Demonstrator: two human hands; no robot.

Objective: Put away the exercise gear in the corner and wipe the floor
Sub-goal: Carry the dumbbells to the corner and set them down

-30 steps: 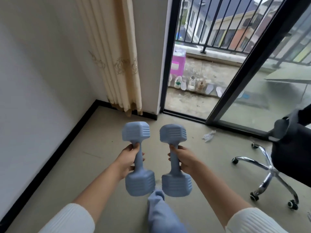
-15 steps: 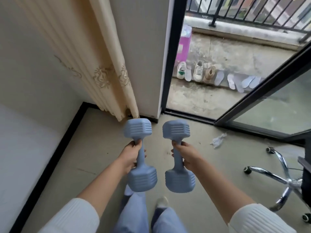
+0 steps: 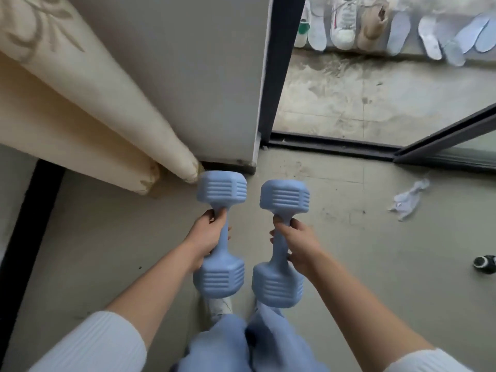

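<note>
I hold two light blue dumbbells side by side above the grey floor. My left hand (image 3: 207, 236) grips the handle of the left dumbbell (image 3: 221, 193), whose far head hangs just in front of the wall's foot. My right hand (image 3: 300, 244) grips the handle of the right dumbbell (image 3: 284, 196). Both dumbbells point away from me, each with one head beyond the hand and one nearer me. A crumpled pale cloth (image 3: 409, 201) lies on the floor to the right.
A cream curtain (image 3: 80, 108) hangs down to the floor at the left, against the wall corner (image 3: 188, 76). A black door frame (image 3: 279, 68) and track border the balcony, where several shoes (image 3: 343, 25) line up. A chair caster (image 3: 485, 263) shows at the right edge.
I have stepped closer to the wall and my view has tilted down. The dumbbells are still in my hands and now sit near the curtain's hem and the wall's foot. The chair has slid almost out of view.
</note>
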